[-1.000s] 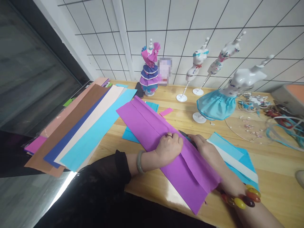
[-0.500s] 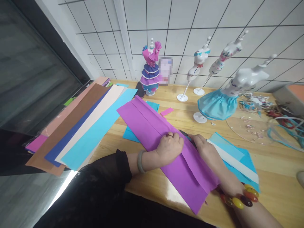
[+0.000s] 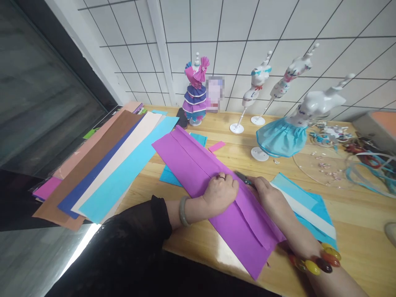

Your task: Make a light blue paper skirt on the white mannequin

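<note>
A long sheet of purple crepe paper (image 3: 192, 161), with a folded-over strip along its length, lies diagonally across the table. My left hand (image 3: 221, 194) is closed on the middle of this sheet, fingers curled and pinching the fold. Just right of it, my right hand (image 3: 270, 198) is wrapped around dark-bladed scissors (image 3: 243, 177); their handles are hidden in my palm. The blades point up and left along the paper's right edge, close to my left fingers. Under the sheet, a piece of blue paper (image 3: 170, 176) sticks out.
Long paper strips in brown (image 3: 114, 136), blue and white lie at left. A dressed mini mannequin (image 3: 195, 101) stands at the back, with a blue-skirted mannequin (image 3: 283, 134) and two bare ones farther right. Blue and white paper (image 3: 309, 206) lies beside my right arm; a clear plate (image 3: 321, 171) holds beads.
The scissors' blades have come further out from the paper's edge and show more plainly. My left hand keeps its place on the purple sheet. The view has shifted slightly.
</note>
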Available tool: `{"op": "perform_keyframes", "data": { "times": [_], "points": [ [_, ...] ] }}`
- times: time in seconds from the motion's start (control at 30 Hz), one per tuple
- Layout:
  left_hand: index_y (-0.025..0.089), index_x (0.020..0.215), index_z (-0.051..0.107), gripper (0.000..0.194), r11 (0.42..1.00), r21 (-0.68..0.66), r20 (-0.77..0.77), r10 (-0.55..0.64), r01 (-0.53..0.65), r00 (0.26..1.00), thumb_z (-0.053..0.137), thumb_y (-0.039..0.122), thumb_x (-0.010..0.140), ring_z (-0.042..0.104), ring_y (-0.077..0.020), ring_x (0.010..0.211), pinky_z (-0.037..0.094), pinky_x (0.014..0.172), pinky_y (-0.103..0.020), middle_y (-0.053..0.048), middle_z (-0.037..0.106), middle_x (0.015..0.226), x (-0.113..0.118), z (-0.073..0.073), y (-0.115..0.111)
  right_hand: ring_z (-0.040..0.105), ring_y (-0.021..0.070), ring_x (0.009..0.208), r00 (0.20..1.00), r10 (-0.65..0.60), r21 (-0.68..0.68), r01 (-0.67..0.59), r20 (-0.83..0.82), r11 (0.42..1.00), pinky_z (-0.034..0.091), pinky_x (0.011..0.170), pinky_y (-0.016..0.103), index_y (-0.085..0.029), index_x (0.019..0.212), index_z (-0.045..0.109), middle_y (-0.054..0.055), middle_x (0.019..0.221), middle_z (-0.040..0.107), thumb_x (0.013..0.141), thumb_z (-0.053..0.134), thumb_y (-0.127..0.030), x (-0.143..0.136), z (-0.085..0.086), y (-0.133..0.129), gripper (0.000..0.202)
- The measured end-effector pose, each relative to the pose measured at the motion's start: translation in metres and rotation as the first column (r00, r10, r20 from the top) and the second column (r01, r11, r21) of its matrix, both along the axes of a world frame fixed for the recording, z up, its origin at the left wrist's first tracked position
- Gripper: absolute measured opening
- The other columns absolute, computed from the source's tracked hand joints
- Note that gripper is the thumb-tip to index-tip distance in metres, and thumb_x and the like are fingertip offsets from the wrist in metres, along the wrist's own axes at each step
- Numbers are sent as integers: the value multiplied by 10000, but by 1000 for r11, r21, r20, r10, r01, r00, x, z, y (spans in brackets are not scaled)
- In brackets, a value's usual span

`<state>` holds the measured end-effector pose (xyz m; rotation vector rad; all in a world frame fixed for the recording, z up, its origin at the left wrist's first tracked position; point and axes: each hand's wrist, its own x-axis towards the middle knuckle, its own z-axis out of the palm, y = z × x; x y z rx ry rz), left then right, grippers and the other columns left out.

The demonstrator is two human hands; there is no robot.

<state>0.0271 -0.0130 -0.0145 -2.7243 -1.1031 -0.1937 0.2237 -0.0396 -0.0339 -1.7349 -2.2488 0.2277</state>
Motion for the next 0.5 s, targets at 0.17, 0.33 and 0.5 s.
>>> {"op": "perform_keyframes", "data": {
  "times": [0.17,0.33,0.5],
  "points": [
    [120,892,545,111,1000,19,4,5,-5,1000,437,123,865,610,-245,817,476,601,-323,-113,585,841,0,-6,0,650,288,947,998,-42,141,35,43,989,539,777,420,-154,1184,559,150,1024,660,938,421,-377,25,-2,-1,360],
    [121,914,546,118,999,36,-6,9,-9,1000,434,130,876,603,-240,841,480,624,-329,-114,592,869,1,-8,-1,628,317,1009,1000,-26,115,24,14,993,511,852,488,-121,1219,584,186,1097,657,928,431,-348,40,11,2,399],
    [116,968,546,145,998,55,-18,7,-6,1000,427,140,891,596,-238,863,482,647,-339,-117,593,905,1,-8,-2,683,222,903,942,-164,84,196,-292,977,571,734,326,-256,1111,636,87,1058,710,928,493,-375,29,81,-31,260]
  ]
}}
